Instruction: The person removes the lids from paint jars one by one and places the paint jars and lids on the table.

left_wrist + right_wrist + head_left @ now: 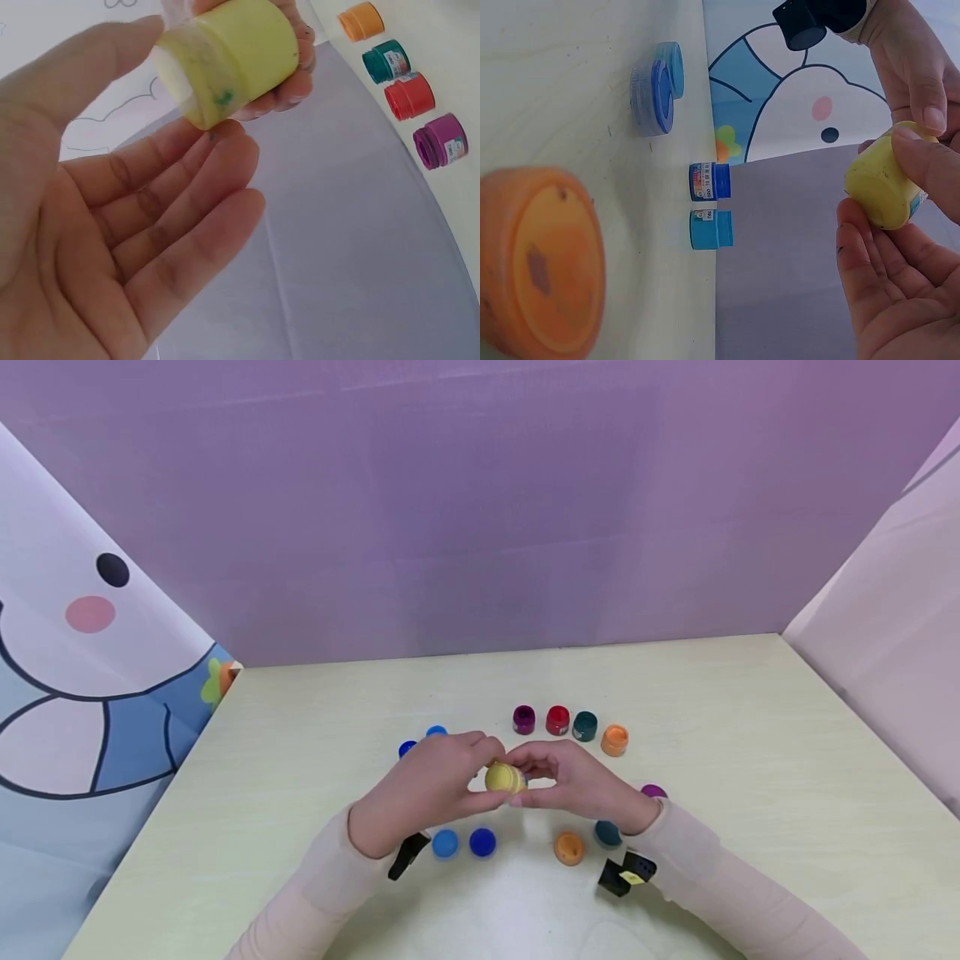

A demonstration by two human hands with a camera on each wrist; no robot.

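Observation:
Both hands hold one yellow paint jar raised over the middle of the table. My left hand pinches its translucent lid end between thumb and fingertips. That end carries a small green smudge in the left wrist view, where the yellow jar lies tilted. From the other side my right hand grips the opposite end. In the right wrist view its thumb lies on top of the jar and its fingers are underneath. A label is partly hidden by the hands.
Behind the hands stand purple, red, green and orange jars. Blue jars are at the left. Nearer lie light blue, dark blue, orange, teal and purple lids.

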